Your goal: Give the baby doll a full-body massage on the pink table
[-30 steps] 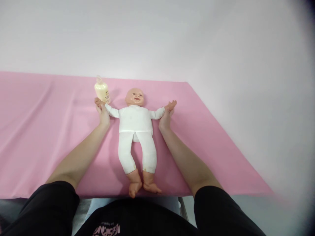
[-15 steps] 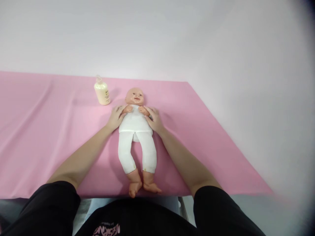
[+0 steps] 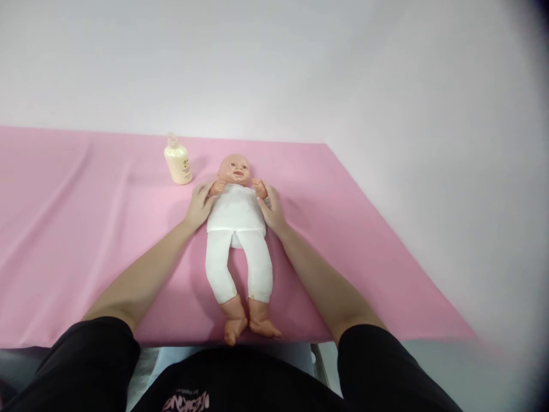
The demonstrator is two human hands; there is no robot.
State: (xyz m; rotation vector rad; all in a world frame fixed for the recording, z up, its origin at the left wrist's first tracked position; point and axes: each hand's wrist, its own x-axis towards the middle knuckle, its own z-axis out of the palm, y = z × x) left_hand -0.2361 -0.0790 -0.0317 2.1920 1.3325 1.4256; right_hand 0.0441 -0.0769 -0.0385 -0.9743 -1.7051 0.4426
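Baby doll (image 3: 237, 229) lies face up on the pink sheet (image 3: 86, 229), roughly mid-table, a little right of the sheet's centre. Long axis runs near to far: head at the far end, bare feet at the near edge of the sheet, just reaching the table's near border. Axis is close to straight, with the legs leaning slightly toward the near left. Face turned up toward us. Doll wears a white top and white leggings; legs lie side by side, slightly parted, feet touching each other.

Our left hand (image 3: 198, 205) wraps the doll's arm on the left side of the scene, fingers curled around it, pressing the arm in against the doll's chest. Our right hand (image 3: 271, 209) does the same on the right side, grasping the other arm, folded up near the shoulder. Both small doll hands sit just under the chin, apart from each other. Both our forearms are bare, stretching in from the near edge on either side of the doll's legs, not touching them.

Cream lotion bottle (image 3: 177, 162) stands upright on the sheet, far left of the doll's head, near but not touching. White wall (image 3: 274, 63) behind the table.
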